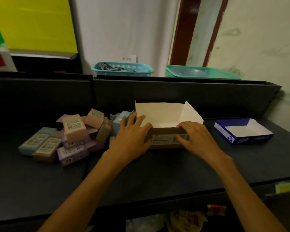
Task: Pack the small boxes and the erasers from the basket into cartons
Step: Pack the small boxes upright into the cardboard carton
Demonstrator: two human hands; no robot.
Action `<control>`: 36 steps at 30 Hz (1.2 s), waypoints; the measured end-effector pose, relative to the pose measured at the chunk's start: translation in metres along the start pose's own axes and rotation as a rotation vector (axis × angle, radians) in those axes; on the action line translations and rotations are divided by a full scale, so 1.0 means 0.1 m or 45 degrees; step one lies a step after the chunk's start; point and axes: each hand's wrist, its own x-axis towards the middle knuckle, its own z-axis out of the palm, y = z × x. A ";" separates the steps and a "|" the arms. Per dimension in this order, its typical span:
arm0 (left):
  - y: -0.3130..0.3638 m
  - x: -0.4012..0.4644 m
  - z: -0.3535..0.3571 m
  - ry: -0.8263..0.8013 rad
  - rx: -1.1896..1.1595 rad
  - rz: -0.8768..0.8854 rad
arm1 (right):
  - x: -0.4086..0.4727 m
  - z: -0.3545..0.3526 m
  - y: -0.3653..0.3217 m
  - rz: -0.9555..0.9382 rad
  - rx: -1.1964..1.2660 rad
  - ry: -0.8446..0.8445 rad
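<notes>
both hands rest flat, fingers spread, on the open carton point(166, 129): left hand point(132, 131) on its left end, right hand point(193, 137) on its front wall; small boxes point(64, 139) piled left of it.

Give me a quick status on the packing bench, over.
Left hand and right hand rest flat on open brown carton. Carton looks empty. Small boxes piled left, unpacked. Nothing in the way.

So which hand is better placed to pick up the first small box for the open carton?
Probably the left hand. It rests on the open carton's left end, right beside the pile of small boxes. The right hand rests on the carton's right front and would have to cross over it.
</notes>
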 end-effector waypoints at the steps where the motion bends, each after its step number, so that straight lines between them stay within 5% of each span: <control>1: 0.04 -0.04 -0.02 0.009 0.003 0.005 | -0.01 -0.02 0.03 -0.019 0.005 -0.008; 12: -0.53 -0.41 -0.54 0.075 -0.101 -0.288 | 0.30 -0.22 -0.67 -0.350 0.228 0.174; 29: -1.68 -0.13 -0.40 -0.343 -0.131 -0.531 | 1.09 0.06 -1.47 -0.407 -0.161 -0.241; 36: -1.83 -0.02 -0.33 -0.301 -0.346 -0.529 | 1.20 0.07 -1.55 -0.440 -0.323 -0.340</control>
